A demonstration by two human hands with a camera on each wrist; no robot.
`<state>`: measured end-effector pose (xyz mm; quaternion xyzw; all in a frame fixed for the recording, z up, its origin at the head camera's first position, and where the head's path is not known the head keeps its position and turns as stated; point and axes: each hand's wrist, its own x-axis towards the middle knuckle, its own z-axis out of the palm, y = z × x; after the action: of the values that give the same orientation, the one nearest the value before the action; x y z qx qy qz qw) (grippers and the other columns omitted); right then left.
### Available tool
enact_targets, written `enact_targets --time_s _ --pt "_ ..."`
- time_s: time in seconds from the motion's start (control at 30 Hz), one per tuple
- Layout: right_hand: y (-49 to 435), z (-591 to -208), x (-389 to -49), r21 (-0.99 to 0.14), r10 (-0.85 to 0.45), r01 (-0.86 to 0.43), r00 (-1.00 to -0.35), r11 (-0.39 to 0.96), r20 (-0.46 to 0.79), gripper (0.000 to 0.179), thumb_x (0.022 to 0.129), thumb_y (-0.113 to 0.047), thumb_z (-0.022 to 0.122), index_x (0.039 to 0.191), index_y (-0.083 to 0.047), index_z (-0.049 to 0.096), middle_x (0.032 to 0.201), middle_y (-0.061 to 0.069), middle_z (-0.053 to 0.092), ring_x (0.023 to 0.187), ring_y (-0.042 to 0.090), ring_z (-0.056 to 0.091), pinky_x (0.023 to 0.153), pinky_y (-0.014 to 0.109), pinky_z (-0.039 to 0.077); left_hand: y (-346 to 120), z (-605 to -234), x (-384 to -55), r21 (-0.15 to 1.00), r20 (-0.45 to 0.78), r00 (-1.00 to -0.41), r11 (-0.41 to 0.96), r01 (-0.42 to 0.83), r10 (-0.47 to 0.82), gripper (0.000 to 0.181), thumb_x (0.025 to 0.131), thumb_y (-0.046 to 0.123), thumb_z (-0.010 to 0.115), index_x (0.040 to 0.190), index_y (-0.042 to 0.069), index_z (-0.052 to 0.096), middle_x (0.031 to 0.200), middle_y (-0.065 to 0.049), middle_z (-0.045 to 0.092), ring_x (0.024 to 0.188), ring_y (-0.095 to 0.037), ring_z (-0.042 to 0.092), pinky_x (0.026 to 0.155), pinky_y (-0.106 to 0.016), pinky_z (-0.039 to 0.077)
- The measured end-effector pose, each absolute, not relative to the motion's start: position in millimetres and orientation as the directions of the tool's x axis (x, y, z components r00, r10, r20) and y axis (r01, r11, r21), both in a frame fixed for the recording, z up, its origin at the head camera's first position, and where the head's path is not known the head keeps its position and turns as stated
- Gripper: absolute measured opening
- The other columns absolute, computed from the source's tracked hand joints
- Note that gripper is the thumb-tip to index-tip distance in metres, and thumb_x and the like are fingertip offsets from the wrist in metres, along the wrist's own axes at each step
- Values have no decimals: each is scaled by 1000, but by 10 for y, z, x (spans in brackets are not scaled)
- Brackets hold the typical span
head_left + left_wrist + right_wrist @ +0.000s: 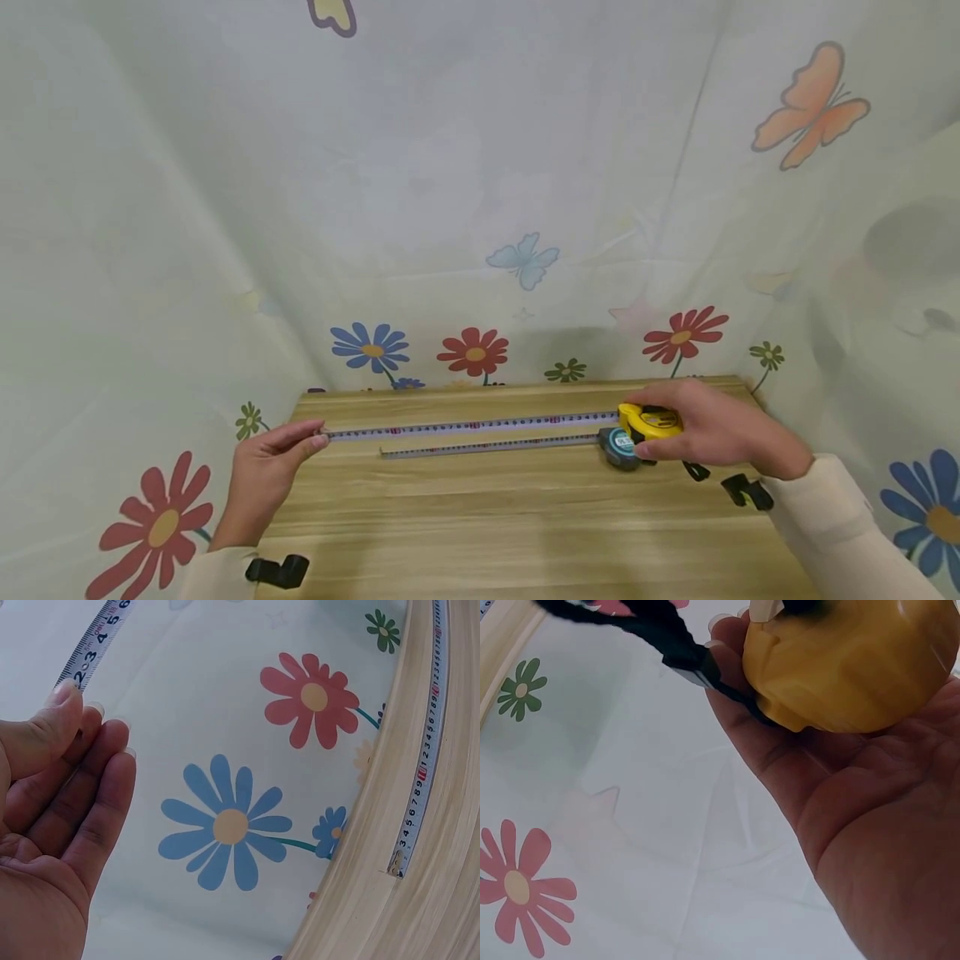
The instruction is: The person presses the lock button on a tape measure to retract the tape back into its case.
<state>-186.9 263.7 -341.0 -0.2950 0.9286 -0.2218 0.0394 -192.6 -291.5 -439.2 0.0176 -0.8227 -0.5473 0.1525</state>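
Note:
A yellow tape measure point(649, 423) is gripped in my right hand point(712, 425), its blade point(480, 427) drawn out to the left. My left hand point(262, 471) pinches the blade's free end between thumb and finger, near the low numbers in the left wrist view. In the right wrist view the yellow case point(855, 675) sits against the palm and fingers, with a black cord point(676, 646) hanging from it. Just beneath the right hand a grey and teal tape measure point(621, 454) lies on the wooden tabletop point(480, 517), its blade point(487, 448) extended left, roughly parallel to the other.
Behind the tabletop and at both sides hangs a pale sheet point(480, 167) printed with flowers and butterflies. Black wrist mounts point(277, 572) show on both sleeves. The lower blade's hooked end point(396, 864) lies on the wood in the left wrist view.

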Motion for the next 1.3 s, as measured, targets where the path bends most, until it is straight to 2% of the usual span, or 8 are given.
enact_targets --time_s 0.13,0.43,0.6,0.73,0.83,1.13,1.3 --pt "2628 -3404 -1863 -427 -566 -536 -822 728 64 58 88 -44 83 132 -9 70 105 -7 69 82 3 54 67 19 49 -2905 -4388 -1928 905 232 -953 401 139 -194 33 96 16 76 124 0 75 105 14 79 90 4 73 80 -12 59" --pt "2622 -3407 -1862 -446 -571 -533 -819 719 59 59 89 -47 81 133 -9 69 103 -8 68 82 3 54 66 20 49 -2885 -4370 -1920 902 236 -955 406 145 -182 32 96 15 76 124 -1 74 99 27 74 90 4 73 80 -12 59" --pt "2614 -3402 -1868 -453 -577 -537 -814 712 59 58 89 -44 81 133 -9 69 102 -7 67 80 2 54 65 20 49 -2883 -4372 -1923 904 239 -954 400 151 -182 32 96 15 76 124 -1 74 100 25 75 90 4 73 80 -12 59" --pt "2604 -3395 -1871 -452 -579 -540 -813 710 60 56 90 -42 81 134 -9 68 102 -7 67 80 3 54 66 20 49 -2880 -4371 -1930 903 237 -955 404 149 -179 33 96 17 77 124 0 75 103 18 78 90 3 73 80 -13 59" --pt "2599 -3390 -1868 -449 -576 -537 -815 714 58 57 89 -42 82 134 -8 68 102 -7 66 80 3 54 66 20 48 -2878 -4371 -1930 900 232 -956 412 141 -178 33 96 18 77 124 1 75 104 16 79 90 3 73 80 -12 59" --pt "2564 -3381 -1869 -452 -568 -524 -821 722 45 57 89 -41 82 135 -10 68 104 -7 67 82 4 54 67 20 48 -2873 -4394 -1931 906 246 -955 389 167 -164 32 95 15 77 122 -2 75 98 24 76 89 2 74 79 -14 60" --pt "2552 -3386 -1876 -464 -567 -517 -823 719 38 59 89 -42 82 136 -10 68 105 -5 67 82 6 54 66 21 48 -2879 -4387 -1924 906 244 -956 391 165 -161 32 95 16 77 123 0 75 100 22 77 90 3 74 80 -14 60"
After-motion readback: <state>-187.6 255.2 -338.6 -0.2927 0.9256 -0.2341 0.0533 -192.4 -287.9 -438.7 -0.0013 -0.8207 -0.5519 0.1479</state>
